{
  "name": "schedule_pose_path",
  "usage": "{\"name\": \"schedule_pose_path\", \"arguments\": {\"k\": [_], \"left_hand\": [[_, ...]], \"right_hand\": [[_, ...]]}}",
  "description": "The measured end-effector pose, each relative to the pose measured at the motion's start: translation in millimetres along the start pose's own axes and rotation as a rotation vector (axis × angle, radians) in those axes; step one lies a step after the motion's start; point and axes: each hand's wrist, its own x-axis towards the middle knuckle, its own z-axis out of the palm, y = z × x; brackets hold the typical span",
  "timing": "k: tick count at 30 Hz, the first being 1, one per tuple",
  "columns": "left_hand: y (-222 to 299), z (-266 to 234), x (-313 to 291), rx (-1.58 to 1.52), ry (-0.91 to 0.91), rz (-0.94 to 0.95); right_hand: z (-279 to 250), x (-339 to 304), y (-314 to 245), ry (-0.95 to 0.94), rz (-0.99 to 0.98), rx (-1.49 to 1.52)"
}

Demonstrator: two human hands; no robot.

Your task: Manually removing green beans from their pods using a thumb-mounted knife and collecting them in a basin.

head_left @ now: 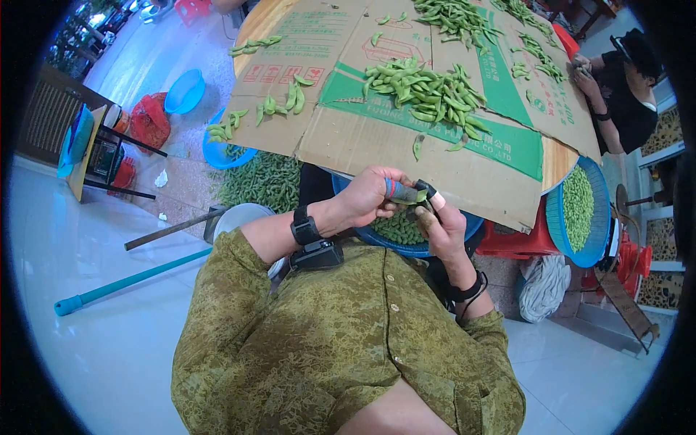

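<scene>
My left hand [370, 196], with blue and grey wrapping on a finger, is closed, pinching a green soybean pod [422, 196]. Close against it, my right hand [444, 229], with black and white finger coverings, grips the same pod from the other side. Their fingertips meet around it and partly hide it. Directly below them is a blue basket [417, 251] with shelled green beans [395, 228] inside. Just beyond my hands, a pile of pods [428, 90] lies on flattened cardboard [290, 138] over the table.
More pods [453, 22] lie farther back. On the floor to the left are a heap of pods [264, 181], a blue basin [185, 92] and a teal pole [138, 279]. A blue basket of shelled beans [578, 210] stands right. Another person [631, 94] works at the table's right side.
</scene>
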Motion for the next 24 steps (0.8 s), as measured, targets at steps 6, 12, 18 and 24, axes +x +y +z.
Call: {"name": "schedule_pose_path", "arguments": {"k": [6,12,18,24], "left_hand": [[1.4,-0.3,0.2,0.111,-0.019,-0.021],[8.8,-1.7,-5.8,0.334,-0.020,-0.102],[3.7,3.7,-7.4,0.269,0.054,-0.103],[1.0,15.1,-18.3,0.750,0.012,0.169]], "right_hand": [[0.0,-1.6,0.8,0.096,0.269,0.376],[-3.6,7.1,-2.2,0.002,0.067,-0.006],[0.4,15.0,-14.2,0.023,0.096,-0.078],[-5.5,11.8,-3.9,0.004,0.300,0.069]]}}
